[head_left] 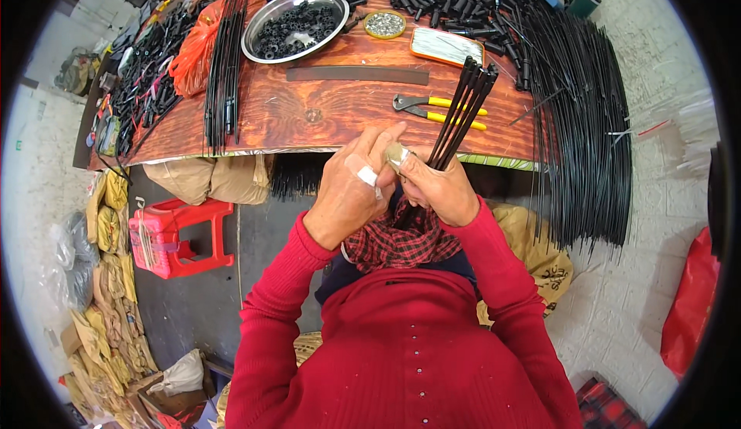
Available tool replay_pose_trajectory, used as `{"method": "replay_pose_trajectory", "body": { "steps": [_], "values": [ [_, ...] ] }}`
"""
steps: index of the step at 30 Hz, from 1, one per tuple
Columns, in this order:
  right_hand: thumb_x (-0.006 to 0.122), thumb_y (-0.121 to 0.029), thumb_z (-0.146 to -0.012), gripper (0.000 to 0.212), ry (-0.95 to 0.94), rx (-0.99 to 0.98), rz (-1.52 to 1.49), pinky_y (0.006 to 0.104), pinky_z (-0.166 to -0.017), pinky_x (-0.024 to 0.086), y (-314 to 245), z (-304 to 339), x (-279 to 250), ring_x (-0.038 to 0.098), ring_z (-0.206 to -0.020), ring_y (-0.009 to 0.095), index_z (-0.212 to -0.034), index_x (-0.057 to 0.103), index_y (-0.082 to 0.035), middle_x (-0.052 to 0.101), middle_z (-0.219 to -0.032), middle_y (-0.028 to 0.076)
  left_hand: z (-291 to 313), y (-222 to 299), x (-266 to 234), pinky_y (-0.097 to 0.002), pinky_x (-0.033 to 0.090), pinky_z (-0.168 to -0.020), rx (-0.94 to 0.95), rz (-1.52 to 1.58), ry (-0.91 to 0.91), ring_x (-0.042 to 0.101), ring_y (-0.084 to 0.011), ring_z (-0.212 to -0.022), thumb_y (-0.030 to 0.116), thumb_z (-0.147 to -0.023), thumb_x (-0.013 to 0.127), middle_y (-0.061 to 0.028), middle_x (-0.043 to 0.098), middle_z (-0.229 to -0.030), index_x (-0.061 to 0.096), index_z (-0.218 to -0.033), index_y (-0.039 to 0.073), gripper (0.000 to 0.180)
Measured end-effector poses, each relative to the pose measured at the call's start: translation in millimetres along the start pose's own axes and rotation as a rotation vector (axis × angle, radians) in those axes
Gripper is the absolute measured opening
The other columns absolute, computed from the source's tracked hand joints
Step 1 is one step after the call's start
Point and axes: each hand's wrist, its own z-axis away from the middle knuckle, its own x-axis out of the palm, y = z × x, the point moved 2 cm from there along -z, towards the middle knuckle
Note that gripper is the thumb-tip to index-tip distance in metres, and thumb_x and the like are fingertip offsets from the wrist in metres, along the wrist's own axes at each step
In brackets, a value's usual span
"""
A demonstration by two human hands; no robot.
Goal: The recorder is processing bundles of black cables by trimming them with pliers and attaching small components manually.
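A red-brown wooden table (262, 113) stretches beyond the grip, its near edge bowed just past the hands. To the right of the grip, a thick sheaf of long black rods (590, 136) hangs over that table's edge. Well to the left and lower, a red plastic stool (154, 232) stands on the dark floor. Farther off, ahead and left, a shiny metal bowl (282, 59) holds many small black pieces.

In the grip itself is a slim bundle of black rods (472, 109): straight, dark and narrow, with thicker ends at the top, fanning slightly as it leans up and right over the table. The right hand (445, 186) is closed around its lower part, thumb across; the tip of that thumb wears a dull wrapping. Just left, the left hand (353, 182), with white tape on its back, has its fingers bent toward the right thumb; whether it pinches anything cannot be told.

Ahead and left of the grip lies a flat dark strip (357, 74). Yellow-handled pincers (438, 102) lie directly ahead, their handles passing behind the bundle. Beyond them sit an orange-rimmed tray (411, 43) and, smaller, a round dish (384, 38) of silvery bits.
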Motion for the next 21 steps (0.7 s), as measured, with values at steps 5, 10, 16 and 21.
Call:
{"method": "replay_pose_trajectory", "body": {
  "steps": [5, 10, 16, 21],
  "values": [
    [0.054, -0.033, -0.099, 0.035, -0.026, 0.028, 0.025, 0.0220, -0.044, 0.031, -2.3, 1.2, 3.7, 0.037, -0.045, 0.005, -0.088, 0.066, -0.001, 0.042, -0.052, -0.004, 0.9, -1.3, 1.2, -0.0411, 0.052, -0.072, -0.041, 0.275, 0.078, 0.063, -0.0358, -0.090, -0.001, -0.074, 0.060, -0.0183, 0.060, -0.109, 0.037, -0.141, 0.003, 0.071],
    [0.065, -0.019, -0.091, 0.018, -0.029, 0.000, -0.054, 0.0191, -0.047, 0.032, -6.1, 1.9, 7.7, 0.042, -0.051, 0.001, -0.095, 0.065, -0.002, 0.053, -0.062, -0.006, -0.7, -6.2, 1.6, -0.0408, 0.052, -0.072, -0.090, 0.178, 0.096, 0.063, -0.0346, -0.093, 0.005, -0.073, 0.067, -0.0192, 0.060, -0.112, 0.033, -0.144, 0.003, 0.079],
    [0.070, -0.010, -0.085, 0.015, -0.046, 0.050, -0.084, 0.0175, -0.048, 0.034, -0.7, 0.3, 6.7, 0.044, -0.054, 0.000, -0.096, 0.063, -0.003, 0.056, -0.065, -0.006, -9.9, -2.4, -2.8, -0.0412, 0.050, -0.065, -0.145, -0.191, 0.137, 0.062, -0.0341, -0.082, 0.018, -0.074, 0.069, -0.0165, 0.057, -0.102, 0.028, -0.147, 0.001, 0.086],
    [0.070, -0.011, -0.085, 0.015, -0.060, 0.079, -0.054, 0.0174, -0.048, 0.034, -3.0, -0.7, 4.8, 0.045, -0.054, 0.000, -0.094, 0.061, -0.004, 0.056, -0.065, -0.006, -9.1, -2.1, 0.9, -0.0402, 0.052, -0.074, -0.143, -0.039, 0.146, 0.063, -0.0343, -0.091, 0.005, -0.070, 0.071, -0.0194, 0.057, -0.119, 0.027, -0.149, 0.003, 0.090]
  ]
}}
